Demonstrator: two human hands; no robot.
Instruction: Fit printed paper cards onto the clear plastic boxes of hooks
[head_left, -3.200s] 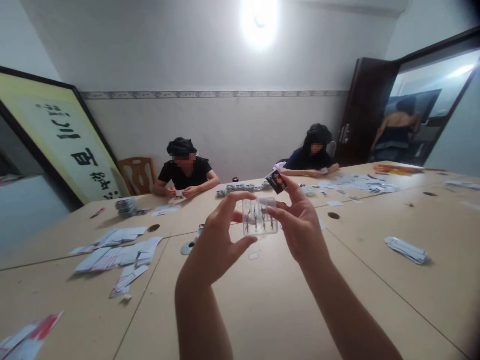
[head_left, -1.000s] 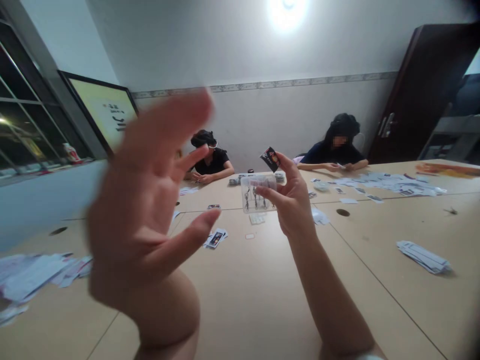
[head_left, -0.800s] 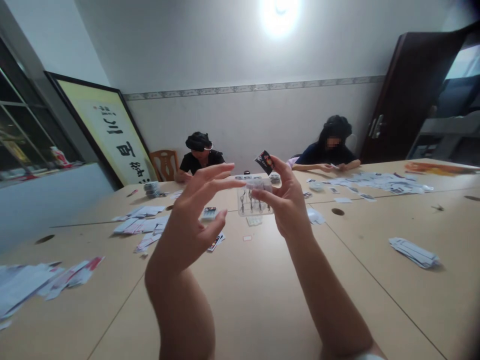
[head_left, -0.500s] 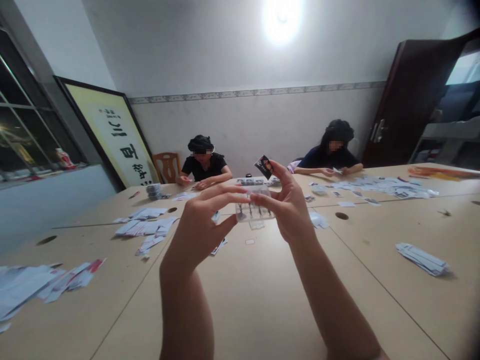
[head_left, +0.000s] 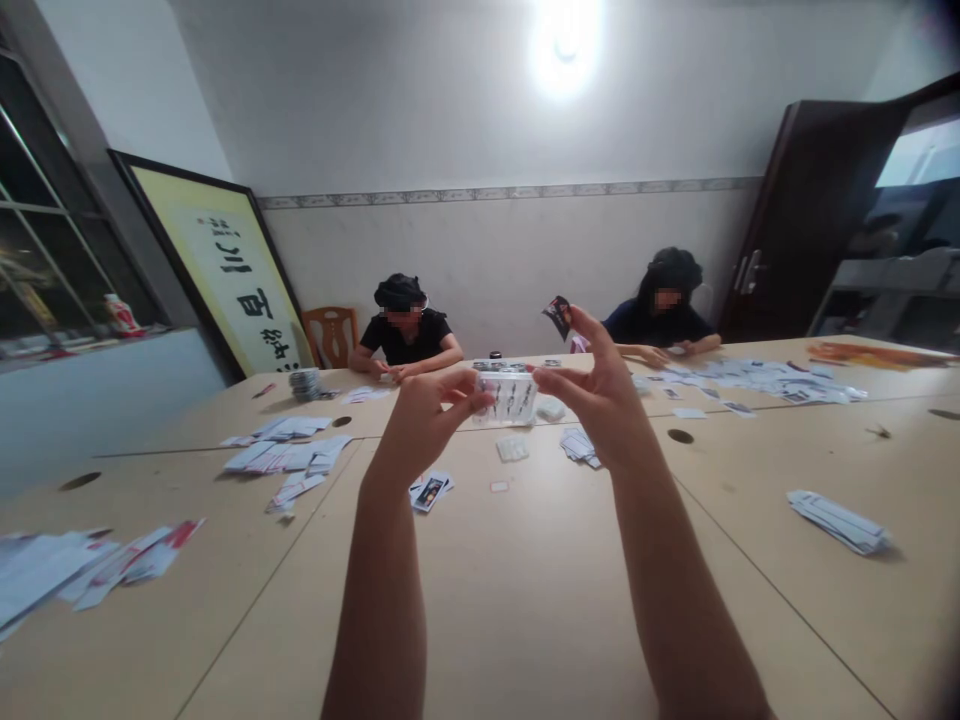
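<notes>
Both my hands hold a small clear plastic box [head_left: 508, 396] with several small dark items inside, raised above the wooden table [head_left: 517, 590]. My left hand [head_left: 426, 412] pinches its left side with thumb and fingers. Closed on the box's right side is my right hand [head_left: 604, 395], which also keeps a small dark card [head_left: 559, 314] between two raised fingers.
Loose cards [head_left: 429, 490] and a small clear lid [head_left: 512, 448] lie on the table under my hands. Paper stacks [head_left: 289, 458] lie left, another stack [head_left: 836, 520] right. Two people [head_left: 405, 335] sit at the far side. A dark door [head_left: 806, 215] stands open at right.
My left hand swung up near the camera, open, then came back and closed on the box's left side. Both hands have since pushed the box farther out from me.
</notes>
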